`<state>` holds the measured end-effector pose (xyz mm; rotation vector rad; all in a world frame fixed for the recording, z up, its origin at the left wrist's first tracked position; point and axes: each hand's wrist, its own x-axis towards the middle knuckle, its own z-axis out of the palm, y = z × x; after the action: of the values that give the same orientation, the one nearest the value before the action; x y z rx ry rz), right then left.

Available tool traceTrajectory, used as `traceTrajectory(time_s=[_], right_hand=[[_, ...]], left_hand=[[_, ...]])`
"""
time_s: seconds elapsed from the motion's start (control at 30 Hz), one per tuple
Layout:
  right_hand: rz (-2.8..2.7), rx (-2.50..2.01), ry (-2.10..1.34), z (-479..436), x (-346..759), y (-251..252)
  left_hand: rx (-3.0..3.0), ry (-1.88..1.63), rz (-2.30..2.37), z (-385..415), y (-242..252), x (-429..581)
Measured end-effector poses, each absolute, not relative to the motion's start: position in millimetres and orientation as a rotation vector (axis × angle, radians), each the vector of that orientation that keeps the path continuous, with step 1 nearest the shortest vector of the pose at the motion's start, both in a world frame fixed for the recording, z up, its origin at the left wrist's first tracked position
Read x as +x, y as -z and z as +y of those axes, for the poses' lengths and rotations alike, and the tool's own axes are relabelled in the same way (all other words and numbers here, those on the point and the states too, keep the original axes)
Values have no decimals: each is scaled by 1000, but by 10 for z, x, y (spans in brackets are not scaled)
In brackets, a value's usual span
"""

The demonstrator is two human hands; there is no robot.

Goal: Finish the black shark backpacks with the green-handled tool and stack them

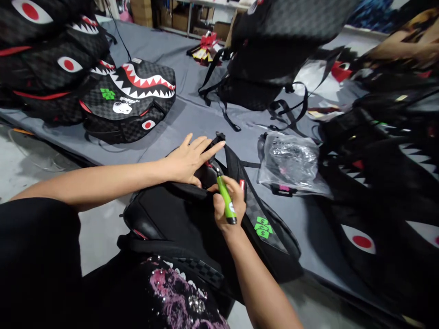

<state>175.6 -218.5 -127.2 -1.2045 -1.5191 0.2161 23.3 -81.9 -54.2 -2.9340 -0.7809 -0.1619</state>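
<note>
A black backpack (pixel 206 224) rests at the table's near edge, right in front of me, with green money patches (pixel 263 227) on its side panel. My left hand (pixel 188 160) lies on the bag's upper part, its fingers spread and its thumb at the opening. Gripped in my right hand (pixel 235 201) is a green pen-shaped tool (pixel 225 194) with a black end and a thin metal tip. That tip points away from me, close to the left hand's fingers. Where the tip meets the bag, if it does, I cannot tell.
Shark-face backpacks (pixel 144 87) are piled at the left. Another dark backpack (pixel 257 68) stands at the back, its straps trailing. A clear plastic bag (pixel 291 160) lies right of my bag. More shark backpacks (pixel 384 205) fill the right side, with another person's arm (pixel 404 45) behind.
</note>
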Motion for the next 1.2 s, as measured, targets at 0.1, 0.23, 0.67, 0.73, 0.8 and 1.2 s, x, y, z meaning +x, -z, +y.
traceTrajectory(time_s=[0.1, 0.23, 0.67, 0.73, 0.8, 1.2], right_hand=[[-1346, -1219, -306, -2145, 1766, 1321], [-1425, -1341, -357, -2149, 1870, 1275], [-2080, -1645, -606, -1906, 2115, 582], [-2221, -1667, -631, -1888, 2144, 528], [-2257, -1671, -635, -1890, 2195, 503], [-2227, -1553, -629, -1781, 2178, 641]], left_hand=[[-2874, -18, -768, -874, 576, 295], [-2858, -82, -812, -856, 649, 379], [-2888, 40, -889, -810, 733, 399], [-2886, 26, -916, -799, 751, 420], [-2890, 25, -929, -792, 768, 438], [-2950, -21, -927, -748, 781, 454]])
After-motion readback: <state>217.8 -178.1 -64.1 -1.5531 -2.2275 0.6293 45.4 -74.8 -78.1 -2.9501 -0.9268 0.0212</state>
